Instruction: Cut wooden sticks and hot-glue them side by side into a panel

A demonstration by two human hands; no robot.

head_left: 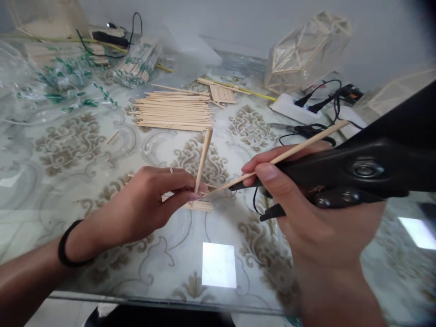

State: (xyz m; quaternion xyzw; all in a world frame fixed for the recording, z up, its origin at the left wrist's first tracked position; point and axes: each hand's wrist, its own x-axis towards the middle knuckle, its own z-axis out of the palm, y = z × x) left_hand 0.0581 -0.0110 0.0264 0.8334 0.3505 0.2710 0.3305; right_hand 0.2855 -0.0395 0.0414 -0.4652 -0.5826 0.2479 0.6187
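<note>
Found left grip point(170, 193) closed, pinching tilted stick point(204, 159) near its lower end, above flat sticks point(198, 206) on patterned surface point(143, 268). Found right grip point(299, 200) clasping long stick point(296, 149) between thumb and fingers, sloping down toward left fingertips; cannot confirm contact there. Noted same grip wrapped around black tool point(354, 170). Observed loose pile of sticks point(173, 111) beyond both, beside slatted panel point(223, 94). Logged bagged sticks point(138, 63) at far left, plus white power strip point(294, 109) at right, near film-covered frame point(303, 56).
</note>
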